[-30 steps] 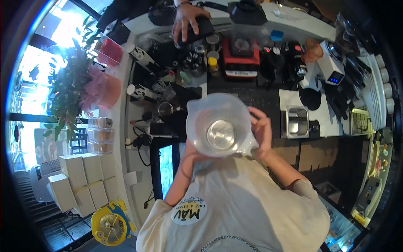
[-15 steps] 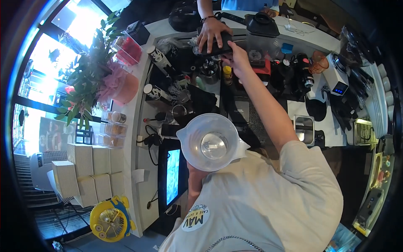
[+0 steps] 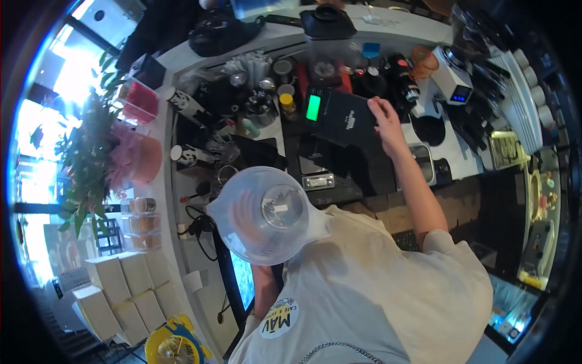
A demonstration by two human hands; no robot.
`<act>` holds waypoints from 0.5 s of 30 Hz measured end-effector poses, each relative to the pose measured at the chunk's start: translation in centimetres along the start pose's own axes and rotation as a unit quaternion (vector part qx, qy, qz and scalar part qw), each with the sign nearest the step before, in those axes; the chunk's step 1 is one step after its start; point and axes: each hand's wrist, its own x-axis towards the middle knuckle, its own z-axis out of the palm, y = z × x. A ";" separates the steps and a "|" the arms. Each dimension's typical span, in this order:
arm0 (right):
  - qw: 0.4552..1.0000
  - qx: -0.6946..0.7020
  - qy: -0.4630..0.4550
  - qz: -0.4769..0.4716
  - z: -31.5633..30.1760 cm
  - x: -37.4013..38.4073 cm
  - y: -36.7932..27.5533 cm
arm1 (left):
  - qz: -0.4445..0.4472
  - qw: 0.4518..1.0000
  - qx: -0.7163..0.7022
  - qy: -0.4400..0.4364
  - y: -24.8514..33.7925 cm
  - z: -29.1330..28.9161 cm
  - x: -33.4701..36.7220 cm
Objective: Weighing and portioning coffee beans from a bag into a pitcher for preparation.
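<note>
My left hand (image 3: 245,218) is under a translucent plastic measuring jug (image 3: 280,242), its fingers showing faintly through the wall. The jug is tilted so that I look down into its round base; it has a spout on the left and a handle on the right. Stretched out over the counter, my right hand (image 3: 387,126) grips the right edge of a black digital scale (image 3: 342,118). A green display glows at the scale's left end. Beneath the scale lie a dark surface and a small metal-edged device (image 3: 318,181).
A blender (image 3: 327,45) and a yellow-capped bottle (image 3: 287,104) stand behind the scale. Utensils in a metal cup (image 3: 260,109) are further left. A white grinder-like machine (image 3: 453,79) stands right. A screen (image 3: 244,282) is beside my left forearm; a potted plant (image 3: 142,158) sits far left.
The other person's hand is gone from the scale. My right hand has brought the scale nearer and turned its lit display into view. The jug has shifted left in view.
</note>
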 end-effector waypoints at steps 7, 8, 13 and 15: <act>0.899 -0.398 -0.128 -0.133 -6.8 6.0 4.0 | -0.034 0.999 0.036 0.003 -1.5 -0.4 -0.9; 0.867 -0.438 -0.206 -0.120 -6.6 7.2 4.9 | -0.018 0.995 0.095 -0.008 -1.6 -0.2 -1.2; 0.727 -0.521 -0.441 -0.075 -5.5 12.6 15.0 | -0.025 0.995 0.097 0.010 -0.4 2.1 -2.9; 0.673 -0.554 -0.489 -0.029 -3.6 12.3 16.8 | -0.023 0.993 0.119 0.007 0.1 2.0 -4.7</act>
